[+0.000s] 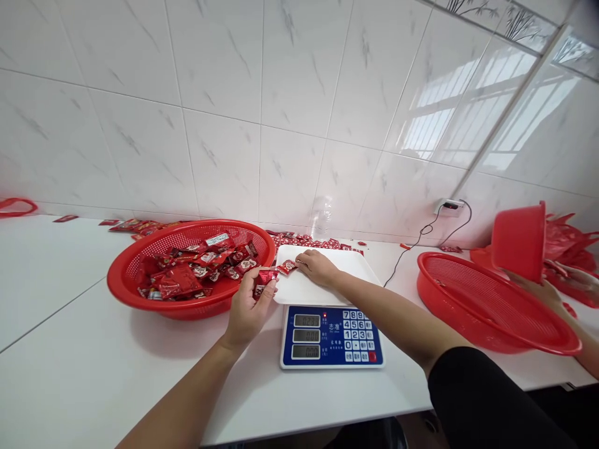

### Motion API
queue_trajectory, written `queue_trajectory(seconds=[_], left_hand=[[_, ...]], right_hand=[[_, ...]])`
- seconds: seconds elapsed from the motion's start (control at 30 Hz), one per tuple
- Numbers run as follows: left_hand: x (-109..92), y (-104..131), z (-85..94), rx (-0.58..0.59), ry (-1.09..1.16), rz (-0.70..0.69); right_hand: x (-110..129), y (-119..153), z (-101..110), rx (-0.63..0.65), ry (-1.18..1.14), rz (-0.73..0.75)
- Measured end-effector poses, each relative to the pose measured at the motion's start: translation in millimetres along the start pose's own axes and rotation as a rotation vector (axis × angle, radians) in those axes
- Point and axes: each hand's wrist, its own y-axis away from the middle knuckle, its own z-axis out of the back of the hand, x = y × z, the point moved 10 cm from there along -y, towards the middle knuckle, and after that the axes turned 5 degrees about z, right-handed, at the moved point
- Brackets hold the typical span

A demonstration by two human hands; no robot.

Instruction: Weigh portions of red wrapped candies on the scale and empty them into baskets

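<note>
My left hand point(250, 302) is closed around a few small red wrapped candies point(264, 282), at the right rim of a red perforated basket point(122, 284). Over the left part of the scale's white tray point(322, 290), the fingers of my right hand point(318, 267) pinch one small red wrapped candy point(286, 267). Below the tray sits the blue scale panel point(333, 337), with lit number displays and a keypad. Many red packets and candies point(180, 280) fill the basket.
Loose red packets point(140, 227) lie along the wall behind the basket. On the right stands another red basket point(468, 312), where another person's hands hold a red tub point(518, 242). A black cable point(397, 257) runs to a wall socket point(448, 207). Red plastic bags point(568, 243) lie at far right.
</note>
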Motion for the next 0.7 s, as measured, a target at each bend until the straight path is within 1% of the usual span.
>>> queue_trajectory(seconds=[0.1,0.17,0.23,0.3,0.4,0.47,0.57,0.63,0.7], left_hand=[[-1,0,0.7,-0.004,0.009,-0.005],[-2,0,1.2,-0.008,0.013,-0.015],[-3,-1,1.8,-0.014,0.016,-0.020],[-3,-1,2.0,-0.015,0.019,-0.022],[-4,-1,1.2,-0.004,0.021,-0.027],[-4,-1,0.7,0.004,0.020,-0.028],[-3,-1,0.8,0.006,0.016,-0.028],[-2,0,0.7,0.007,0.015,-0.031],[-1,-1,1.3,0.000,0.017,-0.033]], right_hand=[[-1,-4,6,-0.029,0.018,-0.031],[4,-10,10,-0.030,0.014,-0.006],[16,-16,9,0.015,-0.004,0.067],[28,-20,4,0.091,-0.024,0.145],[36,-24,-4,0.179,-0.029,0.177],[35,-24,-7,0.194,-0.014,0.138],[26,-17,-3,0.167,0.016,0.050],[16,-7,7,0.127,0.023,-0.003],[-3,10,26,0.070,0.023,-0.068]])
